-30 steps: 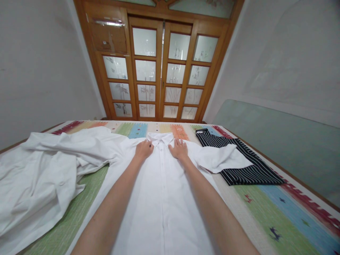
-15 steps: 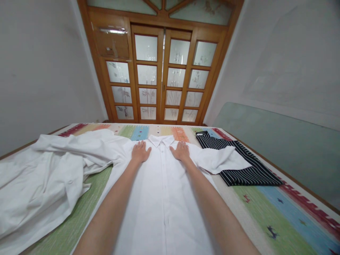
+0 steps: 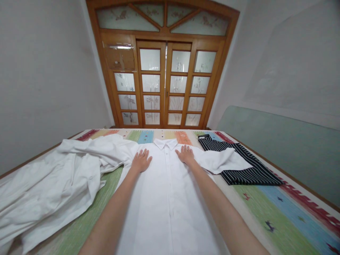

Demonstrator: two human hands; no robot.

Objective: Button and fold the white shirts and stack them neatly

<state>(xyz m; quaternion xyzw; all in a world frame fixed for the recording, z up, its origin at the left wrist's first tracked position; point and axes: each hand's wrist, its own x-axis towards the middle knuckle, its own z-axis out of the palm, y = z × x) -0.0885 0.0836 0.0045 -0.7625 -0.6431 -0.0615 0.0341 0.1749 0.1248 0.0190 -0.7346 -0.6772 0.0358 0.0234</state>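
Note:
A white collared shirt lies spread front side up, its button strip running down the middle and its collar at the far end. My left hand rests flat on the shirt's left shoulder area, fingers spread. On the other side of the collar, my right hand lies flat on the right shoulder area, fingers apart. The right sleeve reaches over a folded black-and-white striped garment. A crumpled heap of white cloth lies to the left, touching the shirt's left shoulder.
Beneath everything is a colourful patterned cover with green, blue and red bands. A pale green panel stands along the right edge. Wooden glazed doors are beyond the far end, between white walls.
The view has tilted up slightly and shifted, showing more of the doors. My left hand has slid a little nearer to me on the shirt, its fingers more spread.

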